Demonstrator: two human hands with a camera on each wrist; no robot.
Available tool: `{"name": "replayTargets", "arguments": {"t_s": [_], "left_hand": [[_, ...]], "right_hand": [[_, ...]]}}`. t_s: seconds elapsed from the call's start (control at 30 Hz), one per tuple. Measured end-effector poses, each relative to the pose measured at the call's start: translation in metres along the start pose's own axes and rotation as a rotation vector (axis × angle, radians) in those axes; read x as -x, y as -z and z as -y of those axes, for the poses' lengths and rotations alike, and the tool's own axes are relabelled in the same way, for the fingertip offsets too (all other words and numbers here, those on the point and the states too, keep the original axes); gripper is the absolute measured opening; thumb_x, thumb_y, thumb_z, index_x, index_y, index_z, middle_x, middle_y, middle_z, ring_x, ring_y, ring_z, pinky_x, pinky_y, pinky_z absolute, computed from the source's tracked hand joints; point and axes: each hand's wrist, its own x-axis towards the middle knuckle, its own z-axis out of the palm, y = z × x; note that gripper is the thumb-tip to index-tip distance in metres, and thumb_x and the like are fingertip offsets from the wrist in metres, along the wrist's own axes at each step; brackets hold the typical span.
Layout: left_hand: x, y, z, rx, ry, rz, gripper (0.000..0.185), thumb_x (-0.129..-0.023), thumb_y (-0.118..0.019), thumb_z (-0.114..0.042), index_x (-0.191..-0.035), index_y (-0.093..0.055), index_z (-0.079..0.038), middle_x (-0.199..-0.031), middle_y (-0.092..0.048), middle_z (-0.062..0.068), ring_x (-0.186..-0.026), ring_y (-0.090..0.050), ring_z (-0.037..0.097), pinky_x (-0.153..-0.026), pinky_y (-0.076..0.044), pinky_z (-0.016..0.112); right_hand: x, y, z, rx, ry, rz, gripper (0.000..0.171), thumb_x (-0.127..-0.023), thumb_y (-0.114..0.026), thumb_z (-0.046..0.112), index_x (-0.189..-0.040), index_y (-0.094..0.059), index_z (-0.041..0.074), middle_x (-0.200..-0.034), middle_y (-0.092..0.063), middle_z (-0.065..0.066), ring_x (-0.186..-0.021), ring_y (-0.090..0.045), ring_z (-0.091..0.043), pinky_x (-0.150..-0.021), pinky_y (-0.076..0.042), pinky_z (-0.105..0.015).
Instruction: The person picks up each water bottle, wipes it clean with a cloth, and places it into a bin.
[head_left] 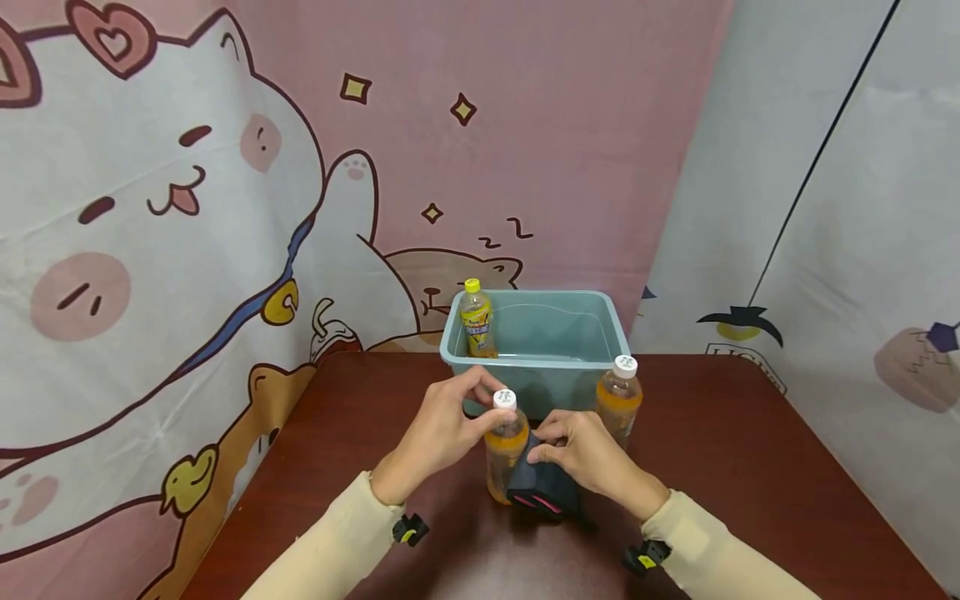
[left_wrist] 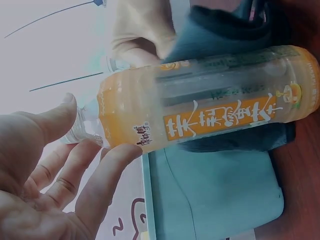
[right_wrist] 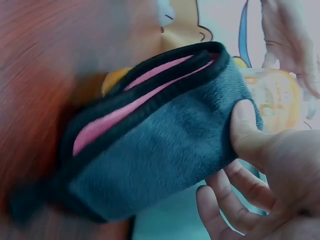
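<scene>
A clear bottle with an orange label (left_wrist: 215, 117) and white cap stands upright on the table in the head view. My left hand (head_left: 447, 422) pinches it at the neck, just below the cap. My right hand (head_left: 588, 450) holds a folded dark grey cloth (right_wrist: 165, 145) with black edging and pink inner layers, thumb on one side and fingers on the other. The cloth is against the bottle's right side in the head view. Its lower corner hangs near the tabletop. Part of the bottle is hidden behind the cloth.
A second orange-labelled bottle (head_left: 619, 400) stands to the right, by the front of a blue-green plastic bin (head_left: 555, 365). Inside that bin, at its left end, is a yellow-capped bottle (head_left: 477, 321). The brown table (head_left: 712, 483) reaches back to a cartoon-printed curtain (head_left: 562, 125).
</scene>
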Motion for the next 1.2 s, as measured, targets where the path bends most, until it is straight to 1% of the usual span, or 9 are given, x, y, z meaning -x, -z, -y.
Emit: {"name": "replayTargets", "arguments": {"t_s": [0.2,0.37,0.57,0.73,0.83,0.9,1.0,1.07,1.2], "left_hand": [[0.001,0.000,0.001,0.009,0.000,-0.005,0.032,-0.097,-0.098,-0.026,-0.120,-0.076,-0.021,-0.106,-0.083,-0.004,-0.099,-0.080,0.013,-0.077,-0.064,0.024],[0.001,0.000,0.000,0.007,-0.007,-0.007,0.032,-0.097,-0.098,-0.027,-0.120,-0.076,-0.021,-0.106,-0.083,-0.005,-0.100,-0.081,0.014,-0.079,-0.065,0.023],[0.001,0.001,0.000,0.003,-0.012,-0.012,0.032,-0.097,-0.097,-0.027,-0.120,-0.076,-0.021,-0.106,-0.083,-0.004,-0.100,-0.082,0.014,-0.078,-0.064,0.024],[0.001,0.000,0.000,-0.002,-0.008,-0.009,0.031,-0.098,-0.097,-0.026,-0.120,-0.075,-0.021,-0.106,-0.083,-0.004,-0.101,-0.082,0.015,-0.078,-0.063,0.024],[0.002,0.000,0.000,0.002,-0.006,-0.010,0.031,-0.098,-0.097,-0.025,-0.120,-0.075,-0.021,-0.107,-0.083,-0.004,-0.101,-0.082,0.015,-0.078,-0.063,0.024],[0.002,0.000,0.000,0.008,-0.006,-0.008,0.031,-0.098,-0.097,-0.024,-0.120,-0.075,-0.021,-0.107,-0.084,-0.003,-0.101,-0.082,0.015,-0.078,-0.064,0.024],[0.002,0.000,0.000,0.012,-0.008,-0.005,0.031,-0.098,-0.096,-0.024,-0.121,-0.075,-0.020,-0.108,-0.084,-0.003,-0.101,-0.082,0.015,-0.079,-0.064,0.024],[0.002,0.001,0.000,0.012,-0.009,-0.004,0.031,-0.099,-0.096,-0.024,-0.121,-0.075,-0.020,-0.108,-0.084,-0.003,-0.101,-0.082,0.015,-0.079,-0.064,0.024],[0.001,0.000,0.000,0.010,-0.008,-0.005,0.031,-0.098,-0.096,-0.025,-0.122,-0.076,-0.020,-0.107,-0.083,-0.003,-0.101,-0.081,0.015,-0.079,-0.064,0.024]], "right_hand": [[0.003,-0.012,-0.009,0.092,0.073,0.068,0.024,-0.094,-0.097,0.019,-0.113,-0.093,0.005,-0.102,-0.086,-0.002,-0.086,-0.082,-0.009,-0.074,-0.065,-0.020],[0.006,-0.023,-0.017,0.145,0.083,0.095,0.027,-0.092,-0.099,0.020,-0.113,-0.093,0.004,-0.100,-0.086,-0.003,-0.085,-0.080,-0.006,-0.071,-0.063,-0.019],[0.007,-0.023,-0.020,0.136,0.094,0.128,0.029,-0.093,-0.099,0.021,-0.116,-0.093,0.004,-0.102,-0.086,-0.002,-0.087,-0.081,-0.009,-0.073,-0.063,-0.020],[0.009,-0.018,-0.022,0.111,0.082,0.193,0.031,-0.096,-0.096,0.014,-0.125,-0.090,0.004,-0.105,-0.085,-0.001,-0.090,-0.078,-0.009,-0.073,-0.061,-0.022],[0.009,-0.019,-0.023,0.124,0.078,0.208,0.033,-0.097,-0.095,0.011,-0.129,-0.089,0.003,-0.106,-0.083,-0.003,-0.089,-0.076,-0.009,-0.074,-0.062,-0.023],[0.008,-0.020,-0.023,0.143,0.071,0.208,0.035,-0.097,-0.096,0.012,-0.130,-0.088,0.003,-0.104,-0.081,-0.003,-0.087,-0.072,-0.009,-0.074,-0.061,-0.023],[0.008,-0.023,-0.022,0.172,0.034,0.213,0.044,-0.095,-0.098,0.016,-0.135,-0.086,0.003,-0.106,-0.075,-0.004,-0.086,-0.066,-0.008,-0.073,-0.057,-0.023],[0.009,-0.024,-0.022,0.201,0.001,0.222,0.055,-0.093,-0.100,0.022,-0.141,-0.082,0.002,-0.111,-0.070,-0.003,-0.089,-0.061,-0.008,-0.073,-0.054,-0.023],[0.010,-0.028,-0.024,0.266,-0.028,0.235,0.075,-0.090,-0.103,0.034,-0.150,-0.076,-0.001,-0.124,-0.065,-0.007,-0.101,-0.062,-0.013,-0.081,-0.058,-0.028]]}}
